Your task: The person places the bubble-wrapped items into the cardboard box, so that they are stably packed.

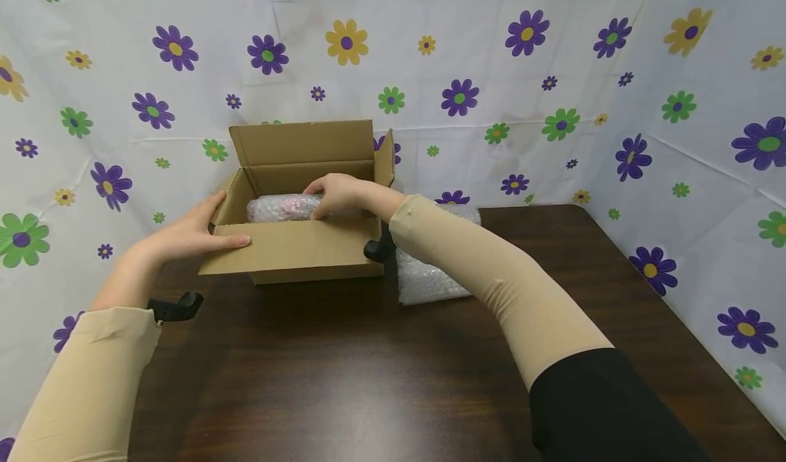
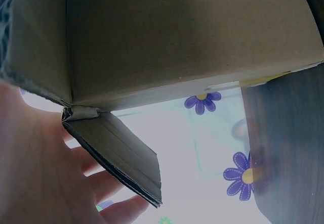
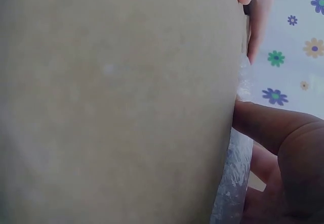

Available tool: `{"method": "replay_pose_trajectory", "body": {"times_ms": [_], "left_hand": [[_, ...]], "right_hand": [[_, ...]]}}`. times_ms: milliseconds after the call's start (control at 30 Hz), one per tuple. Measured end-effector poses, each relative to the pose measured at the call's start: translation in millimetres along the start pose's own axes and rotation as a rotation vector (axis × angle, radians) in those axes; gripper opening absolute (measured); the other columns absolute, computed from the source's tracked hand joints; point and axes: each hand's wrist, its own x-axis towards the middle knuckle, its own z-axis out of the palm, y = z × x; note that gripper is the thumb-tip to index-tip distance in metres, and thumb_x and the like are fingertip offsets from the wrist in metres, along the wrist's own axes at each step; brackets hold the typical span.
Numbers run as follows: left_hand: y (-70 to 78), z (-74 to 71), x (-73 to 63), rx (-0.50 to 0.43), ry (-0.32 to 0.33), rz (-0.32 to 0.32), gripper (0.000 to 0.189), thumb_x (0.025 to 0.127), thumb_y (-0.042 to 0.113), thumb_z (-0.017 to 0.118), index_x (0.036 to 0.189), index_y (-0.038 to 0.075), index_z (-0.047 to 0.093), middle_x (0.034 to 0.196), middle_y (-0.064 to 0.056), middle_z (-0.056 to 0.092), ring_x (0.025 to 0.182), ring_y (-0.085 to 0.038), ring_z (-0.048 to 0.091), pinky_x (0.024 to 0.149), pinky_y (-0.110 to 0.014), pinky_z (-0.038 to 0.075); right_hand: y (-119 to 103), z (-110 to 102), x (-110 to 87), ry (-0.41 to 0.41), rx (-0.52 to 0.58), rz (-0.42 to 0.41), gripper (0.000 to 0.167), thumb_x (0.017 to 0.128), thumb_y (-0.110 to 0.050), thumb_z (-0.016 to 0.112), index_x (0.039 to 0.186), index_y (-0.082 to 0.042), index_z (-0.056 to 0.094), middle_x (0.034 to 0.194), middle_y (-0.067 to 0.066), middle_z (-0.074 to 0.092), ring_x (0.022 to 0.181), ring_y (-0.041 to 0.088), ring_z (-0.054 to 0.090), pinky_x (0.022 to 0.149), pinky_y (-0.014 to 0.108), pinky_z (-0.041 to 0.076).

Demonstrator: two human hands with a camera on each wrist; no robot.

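An open cardboard box stands on the table with its flaps up or folded outward. Inside it lies a long bundle in bubble wrap, with something reddish showing faintly through; what it is cannot be told. My right hand reaches over the front flap and holds the bundle's right part between thumb and fingers. In the right wrist view the thumb presses on the bubble wrap beside the cardboard. My left hand is spread at the box's front left corner. Its thumb lies on the front flap, and its fingers stretch along the outside of the left flap.
More bubble wrap lies flat to the right of the box, partly behind my right forearm. A dark wooden table extends in front. A flower-printed cloth hangs close behind the box and along the sides.
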Motion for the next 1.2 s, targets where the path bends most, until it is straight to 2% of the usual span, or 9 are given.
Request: {"method": "replay_pose_trajectory", "body": {"times_ms": [300,467,600,767,967,1200], "left_hand": [[-2.1,0.1,1.5,0.007,0.015,0.005,0.110,0.086,0.037,0.071,0.154,0.001,-0.008,0.153,-0.036,0.008,0.137,-0.054,0.014,0.106,-0.069,0.018],[-3.0,0.2,1.4,0.004,0.012,0.007,0.110,0.086,0.036,0.072,0.153,0.001,-0.009,0.154,-0.035,0.004,0.139,-0.054,0.009,0.106,-0.069,0.015],[-3.2,0.2,1.3,-0.001,0.011,0.009,0.111,0.086,0.036,0.072,0.153,0.001,-0.009,0.155,-0.034,0.001,0.140,-0.053,0.006,0.108,-0.068,0.013],[-2.6,0.1,1.9,0.003,0.011,0.010,0.111,0.086,0.037,0.072,0.153,0.001,-0.009,0.155,-0.034,0.000,0.140,-0.052,0.005,0.108,-0.068,0.012],[-1.0,-0.2,1.7,-0.009,0.009,0.020,0.110,0.087,0.036,0.071,0.153,0.001,-0.008,0.154,-0.035,0.004,0.140,-0.053,0.008,0.108,-0.068,0.014],[-1.3,-0.9,-0.7,-0.008,0.004,0.015,0.110,0.087,0.039,0.071,0.153,0.002,-0.009,0.155,-0.034,0.001,0.140,-0.052,0.006,0.107,-0.069,0.013]], "right_hand": [[2,0,-4.0,-0.103,0.136,0.018,0.051,0.094,-0.019,0.058,0.144,-0.016,0.049,0.148,0.001,0.044,0.136,0.016,0.036,0.107,0.025,0.032],[4,2,-5.5,-0.126,0.158,0.016,0.047,0.096,-0.020,0.055,0.143,-0.016,0.050,0.148,0.001,0.044,0.138,0.016,0.035,0.107,0.025,0.033],[6,4,-6.0,-0.126,0.160,0.008,0.046,0.098,-0.020,0.053,0.143,-0.017,0.050,0.148,0.002,0.044,0.137,0.017,0.035,0.107,0.026,0.034],[6,4,-8.0,-0.081,0.155,-0.028,0.045,0.097,-0.023,0.055,0.142,-0.017,0.052,0.147,0.001,0.045,0.136,0.016,0.037,0.105,0.027,0.035],[0,-1,-27.2,-0.037,0.197,-0.105,0.044,0.094,-0.023,0.059,0.138,-0.017,0.056,0.135,0.002,0.056,0.123,0.013,0.050,0.098,0.024,0.040],[-9,-14,-73.5,0.011,0.323,-0.241,0.041,0.094,-0.019,0.060,0.135,-0.015,0.057,0.122,0.002,0.064,0.111,0.009,0.057,0.092,0.025,0.047]]}}
